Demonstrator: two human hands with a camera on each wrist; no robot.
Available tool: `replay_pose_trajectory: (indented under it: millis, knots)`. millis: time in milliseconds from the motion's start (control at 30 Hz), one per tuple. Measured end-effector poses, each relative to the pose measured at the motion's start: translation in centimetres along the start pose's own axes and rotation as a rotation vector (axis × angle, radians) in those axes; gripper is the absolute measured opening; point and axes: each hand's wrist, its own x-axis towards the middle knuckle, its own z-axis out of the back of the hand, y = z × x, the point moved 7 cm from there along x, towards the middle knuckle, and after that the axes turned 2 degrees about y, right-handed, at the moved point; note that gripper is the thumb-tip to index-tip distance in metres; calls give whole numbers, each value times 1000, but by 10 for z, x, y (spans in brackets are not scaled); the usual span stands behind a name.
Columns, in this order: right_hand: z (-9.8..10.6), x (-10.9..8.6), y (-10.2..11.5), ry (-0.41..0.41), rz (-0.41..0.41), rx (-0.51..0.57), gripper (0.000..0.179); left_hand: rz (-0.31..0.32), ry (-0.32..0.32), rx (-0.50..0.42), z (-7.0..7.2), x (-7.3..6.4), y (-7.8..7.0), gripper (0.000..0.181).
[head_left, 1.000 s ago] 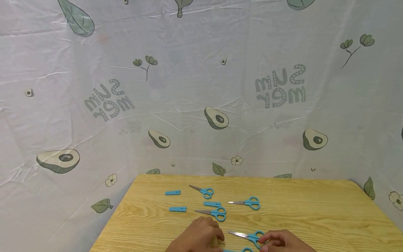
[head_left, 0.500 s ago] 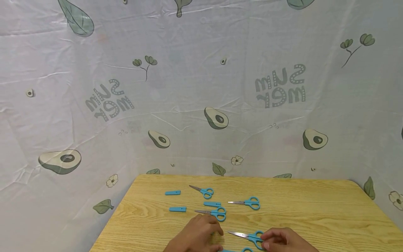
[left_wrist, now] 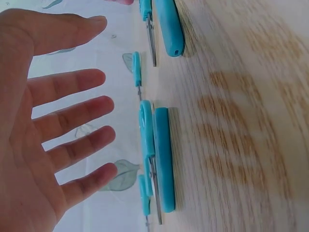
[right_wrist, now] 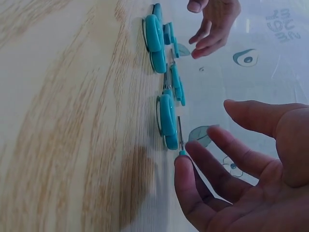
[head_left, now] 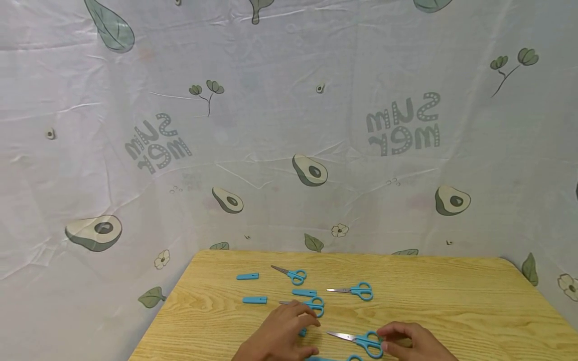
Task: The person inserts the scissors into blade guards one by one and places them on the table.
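Note:
My left hand hovers above the table, fingers spread and holding nothing. Beneath it in the head view a blue blade cover partly shows; the left wrist view has a cover lying beside scissors. My right hand is relaxed at the handle of the nearest blue-handled scissors; in the right wrist view its fingers stand apart from the scissors. Another blue handle is cut off by the bottom edge. Scissors lie partly behind the left hand.
Farther back on the wooden table lie scissors and another pair of scissors. Blue covers are spread at the left: a far cover, a nearer cover and a middle cover. A patterned curtain hangs behind.
The left hand has shifted slightly forward and left, and a blue cover beneath it has come into view. The right fingers have drawn a little rightward, showing more of the scissors' handle.

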Motion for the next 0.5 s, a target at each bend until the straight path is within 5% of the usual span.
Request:
replay_pose_trajectory:
  millis: [500]
  knots:
    - [10,-2,2,-104,-10,-54,61,58,-3,-14,8,3,5,59]
